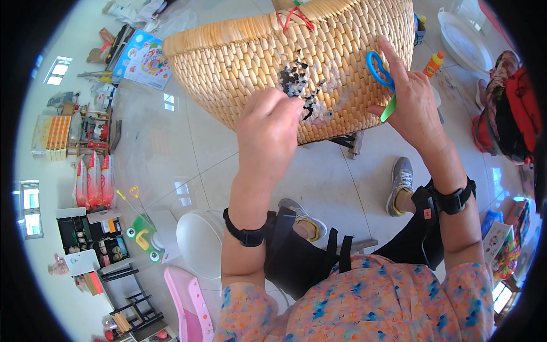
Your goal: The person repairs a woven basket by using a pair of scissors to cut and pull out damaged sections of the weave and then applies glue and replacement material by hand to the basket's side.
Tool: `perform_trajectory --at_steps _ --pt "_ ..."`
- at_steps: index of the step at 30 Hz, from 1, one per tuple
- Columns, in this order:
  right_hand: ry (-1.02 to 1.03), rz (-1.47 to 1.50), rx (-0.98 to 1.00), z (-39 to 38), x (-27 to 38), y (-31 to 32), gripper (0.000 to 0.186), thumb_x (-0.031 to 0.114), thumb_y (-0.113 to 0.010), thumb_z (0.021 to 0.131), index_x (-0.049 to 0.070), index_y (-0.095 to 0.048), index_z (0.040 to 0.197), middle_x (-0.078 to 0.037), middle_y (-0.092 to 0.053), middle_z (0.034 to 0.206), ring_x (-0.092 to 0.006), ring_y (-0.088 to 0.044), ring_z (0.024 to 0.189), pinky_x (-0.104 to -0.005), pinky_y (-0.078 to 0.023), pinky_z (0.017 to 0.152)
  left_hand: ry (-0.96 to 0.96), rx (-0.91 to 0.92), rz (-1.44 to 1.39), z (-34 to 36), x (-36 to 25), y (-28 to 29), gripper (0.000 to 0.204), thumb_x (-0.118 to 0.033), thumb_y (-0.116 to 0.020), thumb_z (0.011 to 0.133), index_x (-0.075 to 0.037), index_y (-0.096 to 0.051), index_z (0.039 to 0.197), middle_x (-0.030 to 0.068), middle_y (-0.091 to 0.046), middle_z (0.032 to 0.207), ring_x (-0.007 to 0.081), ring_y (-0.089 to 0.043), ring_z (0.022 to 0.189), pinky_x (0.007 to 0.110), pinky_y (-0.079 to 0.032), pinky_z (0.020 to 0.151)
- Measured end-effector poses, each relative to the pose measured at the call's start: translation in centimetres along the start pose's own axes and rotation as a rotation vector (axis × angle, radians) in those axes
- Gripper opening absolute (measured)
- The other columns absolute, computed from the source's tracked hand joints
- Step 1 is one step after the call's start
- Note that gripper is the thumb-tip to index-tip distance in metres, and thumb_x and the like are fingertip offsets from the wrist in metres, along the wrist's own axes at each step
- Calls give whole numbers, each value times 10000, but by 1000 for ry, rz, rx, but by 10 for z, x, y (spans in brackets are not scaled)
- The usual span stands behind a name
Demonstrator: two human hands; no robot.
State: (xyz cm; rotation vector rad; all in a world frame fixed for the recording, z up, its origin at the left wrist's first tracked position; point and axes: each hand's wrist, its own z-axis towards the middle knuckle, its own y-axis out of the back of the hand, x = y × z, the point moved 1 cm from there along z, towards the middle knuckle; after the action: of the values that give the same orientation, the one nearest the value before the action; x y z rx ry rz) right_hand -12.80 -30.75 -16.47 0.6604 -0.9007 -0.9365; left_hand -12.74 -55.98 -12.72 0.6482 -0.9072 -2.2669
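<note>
A large woven straw basket (228, 68) is tilted in front of me, its braided rim toward the top. Black and white scraps (294, 80) cling to its side in a rough patch, with whitish smears around them. At the lower part of this patch my left hand (269, 117) is closed in a pinch; what lies between the fingertips is hidden. My right hand (411, 97) holds scissors (378, 69) with a blue loop handle and a green part by the thumb. Its index finger stretches along the basket's right side. Red cord (295, 20) is tied at the rim.
An orange-capped yellow bottle (434, 64) stands beyond my right hand. At left are a white bucket (199, 244), a pink plastic tub (185, 296), a green toy-like item (145, 238) and a blue printed box (143, 58). A white basin (464, 41) and red bag (513, 108) are at right.
</note>
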Motion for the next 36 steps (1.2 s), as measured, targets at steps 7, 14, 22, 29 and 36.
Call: perform_trajectory --at_steps 7,14,22,29,36 --pt "3 -3 -19 0 1 -1 1230 113 -923 530 208 -241 1550 -102 -645 783 -335 -637 826 -424 -473 884 80 -115 -26 1 -2 4 129 33 -718 781 -12 -696 900 91 -626 822 253 -621 756 340 -499 668" --pt "-16 6 17 1 5 2 1239 119 -925 531 210 -231 1554 -112 -655 823 -349 -629 843 -427 -478 860 87 -6 -59 1 -2 7 133 31 -722 786 -13 -702 910 89 -618 827 239 -615 753 330 -490 669" --pt "-1 31 -12 0 4 3 1239 113 -929 520 207 -247 1551 -106 -644 805 -338 -624 828 -422 -485 814 53 4 -64 0 -3 1 116 29 -714 796 -10 -700 905 88 -614 821 240 -613 754 326 -489 668" --pt "29 29 -30 -1 2 1 1232 114 -928 521 201 -254 1548 -98 -631 781 -328 -625 815 -418 -483 805 35 29 -45 -2 2 2 121 30 -715 788 -10 -699 902 89 -623 821 244 -621 759 335 -496 673" --pt "23 32 -32 0 3 1 1233 103 -926 514 190 -258 1546 -108 -632 791 -341 -626 807 -419 -485 803 6 -88 -15 0 2 -1 133 33 -722 775 -15 -699 897 86 -626 822 241 -624 755 332 -496 663"
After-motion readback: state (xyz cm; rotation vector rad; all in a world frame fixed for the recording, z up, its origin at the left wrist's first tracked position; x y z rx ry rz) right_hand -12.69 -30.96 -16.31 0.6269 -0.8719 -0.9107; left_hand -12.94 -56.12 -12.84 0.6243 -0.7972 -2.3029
